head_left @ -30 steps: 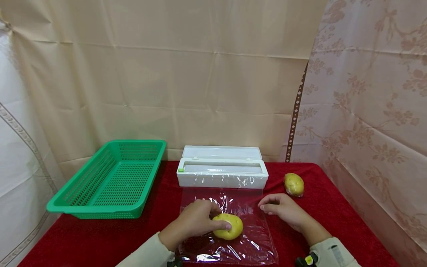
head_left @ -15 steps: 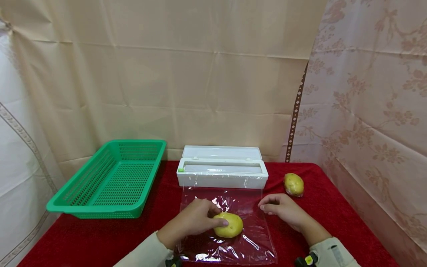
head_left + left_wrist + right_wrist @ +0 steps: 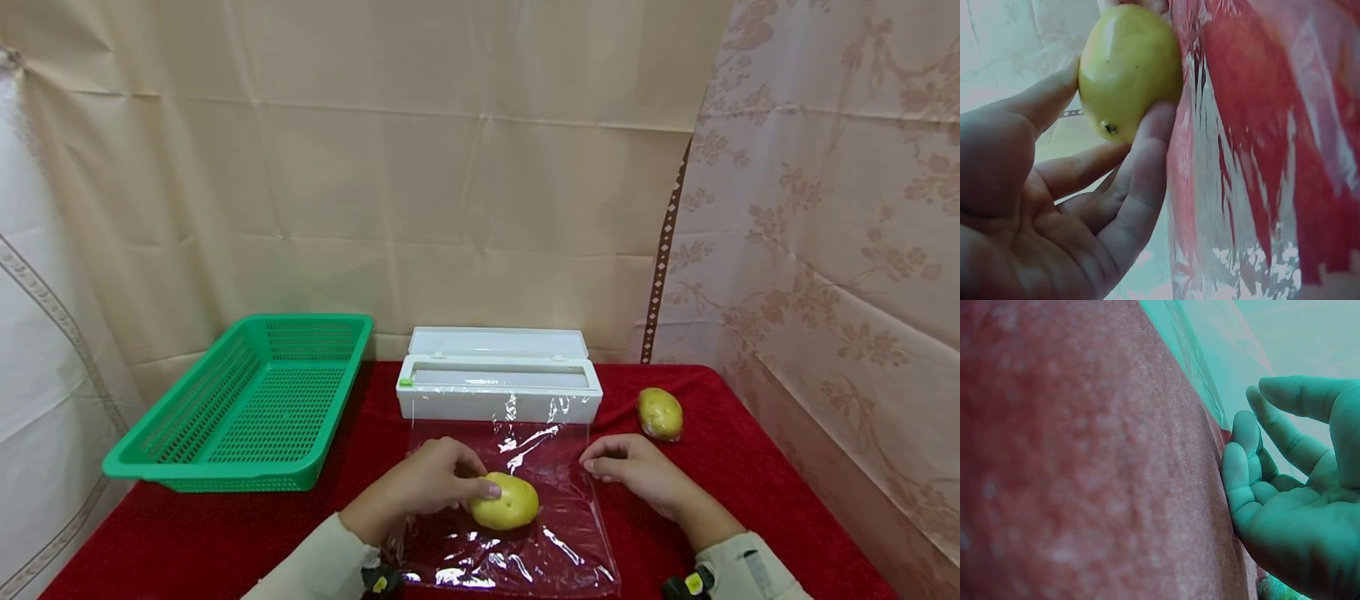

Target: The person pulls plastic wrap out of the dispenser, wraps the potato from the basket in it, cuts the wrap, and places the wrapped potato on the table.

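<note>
In the head view my left hand (image 3: pixel 431 479) holds a yellow potato (image 3: pixel 510 505) over a sheet of clear cling film (image 3: pixel 525 558) spread on the red cloth. The left wrist view shows the thumb on one side of the potato (image 3: pixel 1129 69) and fingers on the other, close to the film (image 3: pixel 1235 187). My right hand (image 3: pixel 637 473) rests on the cloth by the film's right edge. Its fingers (image 3: pixel 1235 465) are loosely bent, with nothing visible between thumb and fingertips. The film runs from a white dispenser box (image 3: pixel 498 407) with its lid raised.
A green plastic basket (image 3: pixel 315 450) stands at the left of the red-covered table (image 3: pixel 750 500). Another potato (image 3: pixel 660 414), wrapped in film, lies at the right beyond my right hand. Beige curtains (image 3: pixel 480 183) hang behind the table.
My left hand has shifted the potato slightly left and away from me, turning it a little. The film's creases have changed around it. My right hand stays where it was.
</note>
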Demonstrator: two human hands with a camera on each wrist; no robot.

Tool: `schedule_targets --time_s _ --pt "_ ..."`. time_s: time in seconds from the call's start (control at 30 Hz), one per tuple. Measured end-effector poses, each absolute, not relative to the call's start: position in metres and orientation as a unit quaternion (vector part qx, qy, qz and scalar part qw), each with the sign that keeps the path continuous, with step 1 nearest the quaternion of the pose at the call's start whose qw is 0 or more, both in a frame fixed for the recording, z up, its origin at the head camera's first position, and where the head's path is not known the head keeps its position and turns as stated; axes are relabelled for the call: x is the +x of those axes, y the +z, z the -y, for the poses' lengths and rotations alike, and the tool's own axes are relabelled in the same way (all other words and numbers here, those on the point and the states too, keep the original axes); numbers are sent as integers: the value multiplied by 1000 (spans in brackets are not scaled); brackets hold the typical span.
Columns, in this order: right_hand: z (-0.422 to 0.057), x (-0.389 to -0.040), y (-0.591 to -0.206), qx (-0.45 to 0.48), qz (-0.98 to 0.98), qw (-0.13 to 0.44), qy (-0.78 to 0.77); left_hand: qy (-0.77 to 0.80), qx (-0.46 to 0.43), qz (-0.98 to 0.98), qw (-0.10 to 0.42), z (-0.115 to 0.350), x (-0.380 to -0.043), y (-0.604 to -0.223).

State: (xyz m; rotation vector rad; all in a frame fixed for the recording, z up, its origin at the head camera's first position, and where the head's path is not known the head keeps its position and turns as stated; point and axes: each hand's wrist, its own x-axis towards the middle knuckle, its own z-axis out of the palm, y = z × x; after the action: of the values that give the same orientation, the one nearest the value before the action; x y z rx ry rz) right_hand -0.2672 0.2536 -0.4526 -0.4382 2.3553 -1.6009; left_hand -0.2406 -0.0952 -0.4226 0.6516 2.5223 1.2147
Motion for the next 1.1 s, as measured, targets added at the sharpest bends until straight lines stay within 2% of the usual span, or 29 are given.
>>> schedule_targets --time_s 0.5,0.63,0.77,0.93,1.1 --pt "-254 -267 -452 -156 -805 133 -557 422 242 -852 191 101 -244 -425" --pt "-253 -268 -452 -158 -804 134 -557 402 243 -863 185 100 -241 -421" --pt "-252 -268 -450 -168 -821 126 -531 367 245 -884 153 100 -238 -414" --pt "-244 -259 -438 -238 -874 95 -412 323 256 -904 113 111 -233 -406" --pt "-230 -231 -422 -352 -868 89 -339 270 327 -893 147 134 -220 -405"
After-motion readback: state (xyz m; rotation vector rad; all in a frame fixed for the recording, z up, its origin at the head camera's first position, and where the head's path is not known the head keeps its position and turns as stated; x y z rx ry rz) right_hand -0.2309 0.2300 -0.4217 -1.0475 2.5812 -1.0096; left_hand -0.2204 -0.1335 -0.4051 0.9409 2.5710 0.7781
